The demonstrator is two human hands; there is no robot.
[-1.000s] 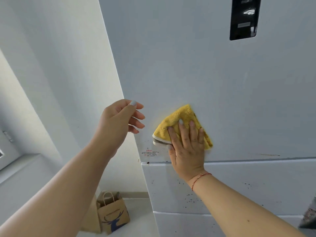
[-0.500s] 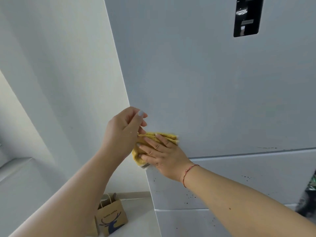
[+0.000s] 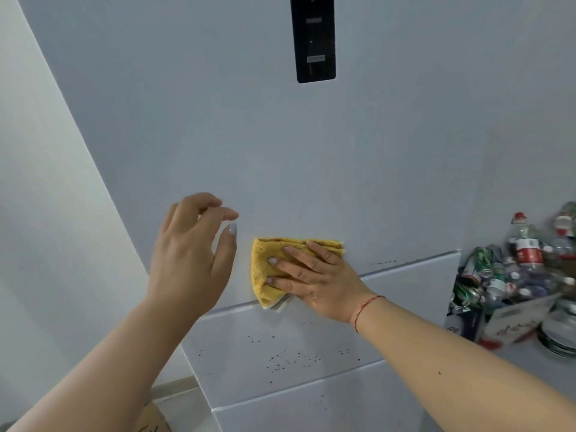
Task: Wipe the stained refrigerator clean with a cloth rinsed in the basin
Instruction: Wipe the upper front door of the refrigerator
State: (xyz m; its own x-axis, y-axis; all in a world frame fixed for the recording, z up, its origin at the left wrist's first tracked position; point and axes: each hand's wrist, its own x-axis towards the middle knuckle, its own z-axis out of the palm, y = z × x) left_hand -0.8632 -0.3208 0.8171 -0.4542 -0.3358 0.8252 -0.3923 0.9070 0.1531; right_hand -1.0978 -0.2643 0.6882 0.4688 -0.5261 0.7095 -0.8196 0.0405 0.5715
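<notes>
Right of the refrigerator (image 3: 280, 145) (speckled below) stand crushed cans (image 3: 486, 275).

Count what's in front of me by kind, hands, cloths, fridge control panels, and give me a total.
Hands: 2, the left hand hovering free and the right hand pressing flat on the cloth
Yellow cloth: 1
Black control panel: 1
Total: 4

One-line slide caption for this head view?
Right hand presses a folded yellow cloth flat against the refrigerator door while the left hand hovers empty; dark specks dot the drawer front below.
</notes>
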